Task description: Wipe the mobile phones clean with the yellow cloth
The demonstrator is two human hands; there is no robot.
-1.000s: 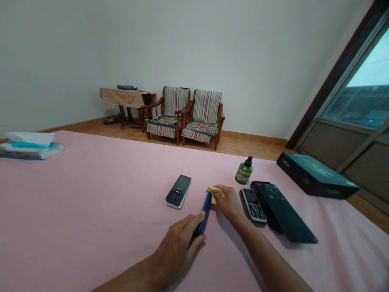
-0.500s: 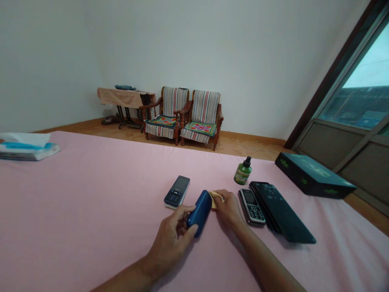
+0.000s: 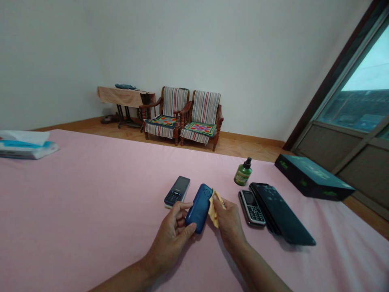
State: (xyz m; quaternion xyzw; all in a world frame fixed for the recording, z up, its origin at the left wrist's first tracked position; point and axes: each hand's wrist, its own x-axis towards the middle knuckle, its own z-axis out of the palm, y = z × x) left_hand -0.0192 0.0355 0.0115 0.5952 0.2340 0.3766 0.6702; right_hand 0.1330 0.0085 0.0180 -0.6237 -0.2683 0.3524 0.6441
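Observation:
A blue mobile phone (image 3: 199,209) is gripped along its left side and lower end by my left hand (image 3: 173,239). Its back, with a round camera area near the top, faces up toward me. My right hand (image 3: 229,221) pinches a yellow cloth (image 3: 214,215) against the phone's upper right edge. Just beyond my left fingers lies a dark keypad phone (image 3: 178,191), screen up, on the pink cloth (image 3: 100,202). To the right of my right hand rests another keypad phone (image 3: 252,208) with a silver rim.
Dark flat devices (image 3: 282,215) lie overlapped at the right, with a green spray bottle (image 3: 243,172) behind. A black box (image 3: 313,177) stands at the right edge, a tissue pack (image 3: 28,148) at far left. Two wooden chairs (image 3: 200,113) stand by the wall.
The blue phone has turned so its back shows more fully. My right hand and the yellow cloth have shifted slightly, and more of the cloth shows.

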